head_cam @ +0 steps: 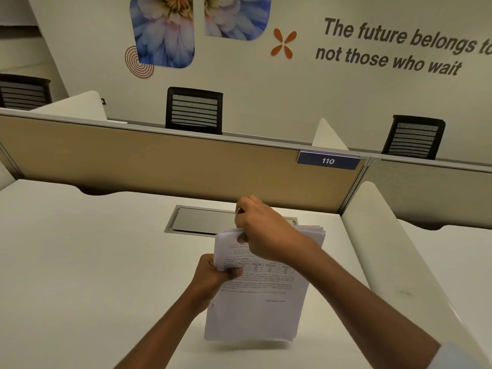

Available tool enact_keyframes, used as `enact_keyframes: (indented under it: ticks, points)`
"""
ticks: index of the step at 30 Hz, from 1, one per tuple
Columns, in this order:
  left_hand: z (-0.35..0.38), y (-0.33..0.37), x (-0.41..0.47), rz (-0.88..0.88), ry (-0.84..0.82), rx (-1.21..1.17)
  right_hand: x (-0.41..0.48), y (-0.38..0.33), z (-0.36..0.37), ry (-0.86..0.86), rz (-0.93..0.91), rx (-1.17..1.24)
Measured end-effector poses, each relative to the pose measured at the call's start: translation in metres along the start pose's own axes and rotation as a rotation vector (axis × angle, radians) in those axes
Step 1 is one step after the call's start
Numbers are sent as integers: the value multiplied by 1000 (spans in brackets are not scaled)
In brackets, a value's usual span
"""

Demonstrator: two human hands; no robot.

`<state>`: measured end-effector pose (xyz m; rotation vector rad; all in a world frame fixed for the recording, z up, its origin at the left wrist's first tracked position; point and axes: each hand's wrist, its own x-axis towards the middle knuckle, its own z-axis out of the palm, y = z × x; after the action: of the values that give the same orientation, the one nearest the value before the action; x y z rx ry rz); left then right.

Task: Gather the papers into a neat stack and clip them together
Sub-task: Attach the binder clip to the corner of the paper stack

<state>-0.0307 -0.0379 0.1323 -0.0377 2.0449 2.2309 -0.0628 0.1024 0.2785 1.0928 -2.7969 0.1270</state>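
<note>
A stack of printed white papers is held up above the white desk, tilted toward me, with a table printed on the top sheet. My left hand grips the stack's left edge, thumb on the top sheet. My right hand is closed at the stack's top left corner, its fingers pinching the top edge. A small metallic glint shows at the right hand's fingertips; I cannot tell whether it is a clip. The far top corner of the stack is hidden behind the right hand.
A grey metal cable flap is set in the desk behind the papers. A tan partition with a blue "110" plate closes the back. A white side divider stands to the right. Black chairs stand beyond.
</note>
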Motion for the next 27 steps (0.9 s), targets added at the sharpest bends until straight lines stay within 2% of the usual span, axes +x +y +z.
enact_keyframes:
  ticks: [9,19,23,25,27]
  points:
    - [2,13,-1,37,-11,37,-3,-7,9,4,42,-20]
    - [8,25,6,207,120,246,-3,-8,12,13,34,-41]
    - [7,22,8,208,123,217,-2,-4,13,4,35,-26]
    - [6,22,9,201,122,190,-2,0,15,-17,40,8]
    - [6,24,8,198,112,174,-2,5,13,-54,87,140]
